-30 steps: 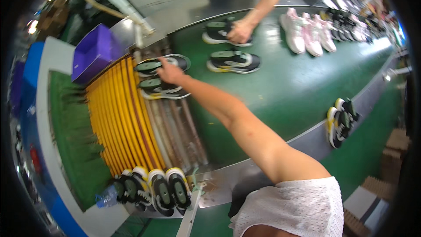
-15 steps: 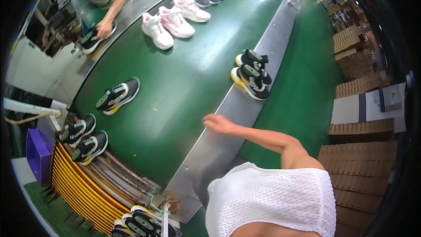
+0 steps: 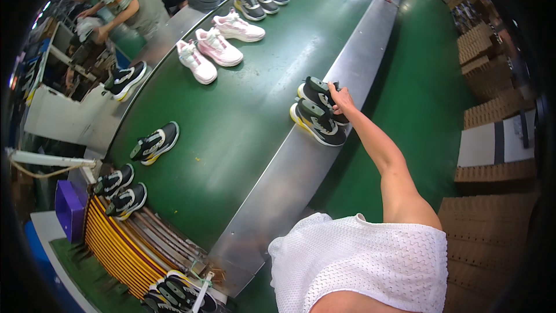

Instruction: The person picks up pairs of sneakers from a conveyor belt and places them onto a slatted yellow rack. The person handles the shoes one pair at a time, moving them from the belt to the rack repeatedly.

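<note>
My right hand (image 3: 341,99) is closed on the upper of a black sneaker (image 3: 313,88) with a white and yellow sole. Its matching sneaker (image 3: 317,123) sits just nearer to me, against it. Both rest on the metal edge (image 3: 272,188) of the green conveyor belt (image 3: 231,122), toes to the right, yellow heels reaching toward the belt. Some of the held sneaker is covered by my fingers and by its mate. My left hand is out of view.
A single black sneaker (image 3: 155,142) lies on the belt at left, and two more (image 3: 126,200) sit by the yellow rollers (image 3: 119,243). Pink sneakers (image 3: 219,47) stand farther up. A co-worker (image 3: 119,0) is across the belt; stacked cartons (image 3: 489,232) line the right.
My right hand has moved up and right from over the belt's edge and taken hold of the far black sneaker. The co-worker's hand has left a sneaker across the belt.
</note>
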{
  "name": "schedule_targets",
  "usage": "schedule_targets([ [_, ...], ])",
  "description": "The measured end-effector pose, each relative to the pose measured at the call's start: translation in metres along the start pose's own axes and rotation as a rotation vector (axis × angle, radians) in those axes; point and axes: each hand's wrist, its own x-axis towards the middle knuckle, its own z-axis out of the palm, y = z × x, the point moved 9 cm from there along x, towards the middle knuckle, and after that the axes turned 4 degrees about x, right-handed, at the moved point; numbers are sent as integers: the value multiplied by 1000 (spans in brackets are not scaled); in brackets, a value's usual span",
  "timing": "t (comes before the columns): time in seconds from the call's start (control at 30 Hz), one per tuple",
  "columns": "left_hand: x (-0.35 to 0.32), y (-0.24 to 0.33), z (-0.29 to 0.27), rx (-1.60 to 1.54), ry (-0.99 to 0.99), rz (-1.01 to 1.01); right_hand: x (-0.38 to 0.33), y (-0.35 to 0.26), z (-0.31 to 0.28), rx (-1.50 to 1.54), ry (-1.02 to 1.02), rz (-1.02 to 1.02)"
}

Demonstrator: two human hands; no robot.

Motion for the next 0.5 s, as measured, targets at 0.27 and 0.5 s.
schedule_targets([
  [0.27,38,-87,-20,122,45,-219,76,46,23,151,16,-15],
  [0.5,23,3,-4,4,14,-149,41,21,18,-203,-8,-153],
])
